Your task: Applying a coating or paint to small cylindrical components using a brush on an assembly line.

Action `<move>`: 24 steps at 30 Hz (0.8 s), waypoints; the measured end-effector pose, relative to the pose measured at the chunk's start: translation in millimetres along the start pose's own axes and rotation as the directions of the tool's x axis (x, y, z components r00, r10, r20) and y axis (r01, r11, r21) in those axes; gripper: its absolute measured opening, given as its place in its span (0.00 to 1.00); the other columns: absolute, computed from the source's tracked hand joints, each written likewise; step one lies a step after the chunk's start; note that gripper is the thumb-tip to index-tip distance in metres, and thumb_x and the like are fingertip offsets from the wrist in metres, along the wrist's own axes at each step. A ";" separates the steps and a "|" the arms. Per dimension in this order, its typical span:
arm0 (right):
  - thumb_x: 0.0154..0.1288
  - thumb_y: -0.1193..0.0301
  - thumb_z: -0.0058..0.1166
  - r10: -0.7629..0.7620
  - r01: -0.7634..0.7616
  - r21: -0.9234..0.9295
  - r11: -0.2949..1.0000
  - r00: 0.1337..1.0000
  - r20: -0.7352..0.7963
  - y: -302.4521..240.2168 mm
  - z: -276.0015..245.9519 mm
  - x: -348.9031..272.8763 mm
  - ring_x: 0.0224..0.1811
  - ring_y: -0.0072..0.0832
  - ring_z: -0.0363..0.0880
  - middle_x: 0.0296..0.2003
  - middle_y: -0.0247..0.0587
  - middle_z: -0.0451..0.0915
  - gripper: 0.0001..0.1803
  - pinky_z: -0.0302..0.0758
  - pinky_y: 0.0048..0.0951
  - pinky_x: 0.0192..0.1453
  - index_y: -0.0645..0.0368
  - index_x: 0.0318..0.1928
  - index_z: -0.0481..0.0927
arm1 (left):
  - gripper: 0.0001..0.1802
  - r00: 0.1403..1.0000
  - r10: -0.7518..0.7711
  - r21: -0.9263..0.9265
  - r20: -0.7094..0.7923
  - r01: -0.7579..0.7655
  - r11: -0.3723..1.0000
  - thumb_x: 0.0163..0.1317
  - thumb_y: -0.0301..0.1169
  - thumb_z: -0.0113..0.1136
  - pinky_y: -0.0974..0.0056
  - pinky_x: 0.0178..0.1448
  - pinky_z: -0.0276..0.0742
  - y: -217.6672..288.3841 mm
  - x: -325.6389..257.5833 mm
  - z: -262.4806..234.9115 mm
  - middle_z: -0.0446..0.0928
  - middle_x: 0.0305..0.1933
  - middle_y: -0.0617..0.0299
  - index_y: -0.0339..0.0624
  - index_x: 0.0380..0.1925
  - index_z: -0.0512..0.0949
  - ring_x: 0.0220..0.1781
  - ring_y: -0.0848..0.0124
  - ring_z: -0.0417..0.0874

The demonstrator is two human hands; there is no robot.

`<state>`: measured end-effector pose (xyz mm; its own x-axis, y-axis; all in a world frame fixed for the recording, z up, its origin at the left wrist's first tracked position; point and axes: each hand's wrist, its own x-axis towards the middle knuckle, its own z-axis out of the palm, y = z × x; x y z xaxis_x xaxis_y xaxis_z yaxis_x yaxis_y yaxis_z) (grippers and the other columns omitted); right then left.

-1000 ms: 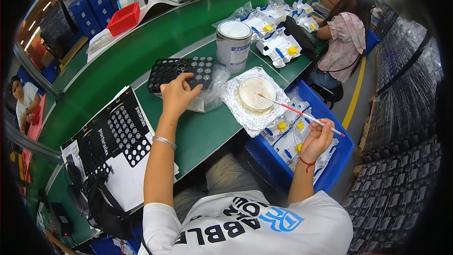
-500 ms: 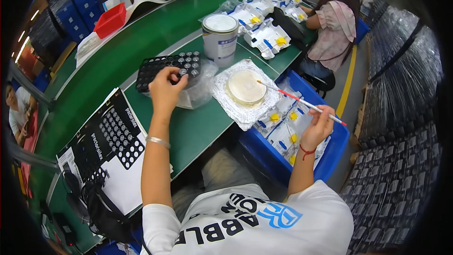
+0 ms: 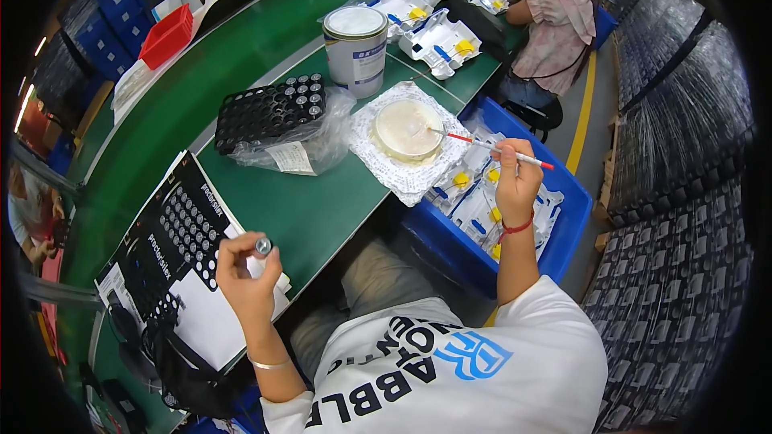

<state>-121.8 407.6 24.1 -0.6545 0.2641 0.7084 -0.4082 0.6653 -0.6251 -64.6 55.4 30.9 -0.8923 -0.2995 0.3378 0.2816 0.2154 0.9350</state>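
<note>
My left hand (image 3: 248,280) pinches a small round metal-topped part (image 3: 262,246) between thumb and fingertips, held over the papers at the left. In my right hand (image 3: 519,181) is a thin paintbrush (image 3: 484,144) with a white and red handle. Its tip reaches into a shallow round dish of pale paste (image 3: 407,127), or just touches its surface. The dish rests on a crumpled white printed sheet (image 3: 371,147). Left of it, a black tray (image 3: 261,112) holds several more round parts, with clear plastic wrap around it. Rows of similar parts sit on a black printed panel (image 3: 211,199).
A large metal can (image 3: 355,55) stands behind the dish. White plastic housings (image 3: 441,44) lie at the far right of the green table. Beside my right arm is a blue bin (image 3: 567,229) of housings. A co-worker (image 3: 555,28) sits beyond; a red tray (image 3: 166,36) is far left.
My left hand has drawn a round part from the black tray and moved toward me, over the papers. The brush tip has come down toward the dish's edge.
</note>
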 end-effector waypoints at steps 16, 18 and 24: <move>0.68 0.66 0.37 0.067 0.123 0.462 0.878 0.925 -0.374 -33.2 12.7 -18.9 0.30 0.24 0.69 0.27 0.39 0.71 0.13 0.68 0.22 0.37 0.63 0.35 0.70 | 0.13 0.945 -0.233 -0.217 -0.229 0.184 0.959 0.46 0.20 0.62 0.75 0.39 0.67 -13.2 -44.4 -46.6 0.74 0.32 0.63 0.32 0.34 0.74 0.31 0.80 0.71; 0.67 0.63 0.40 0.139 0.078 0.669 0.740 0.954 -0.266 -54.6 28.0 -27.6 0.28 0.23 0.68 0.25 0.39 0.70 0.14 0.67 0.21 0.34 0.62 0.33 0.69 | 0.12 0.936 -0.250 -0.249 -0.249 0.188 0.950 0.47 0.20 0.62 0.75 0.39 0.67 -8.5 -48.3 -53.3 0.75 0.32 0.64 0.32 0.34 0.74 0.31 0.80 0.71; 0.66 0.64 0.41 0.143 -0.294 0.951 0.096 0.950 0.279 -101.3 74.0 -51.5 0.31 0.22 0.70 0.30 0.38 0.71 0.12 0.70 0.21 0.40 0.61 0.34 0.68 | 0.12 0.902 -0.403 -0.590 -0.153 0.244 0.770 0.49 0.19 0.59 0.73 0.45 0.72 -3.6 -64.5 -83.5 0.78 0.35 0.55 0.28 0.36 0.75 0.37 0.73 0.78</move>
<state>-93.8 274.9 26.7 -0.8574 0.1512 0.4919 -0.4520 -0.6782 -0.5794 21.4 -3.7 14.8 -0.8646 -0.4994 -0.0560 0.2070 -0.4554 0.8659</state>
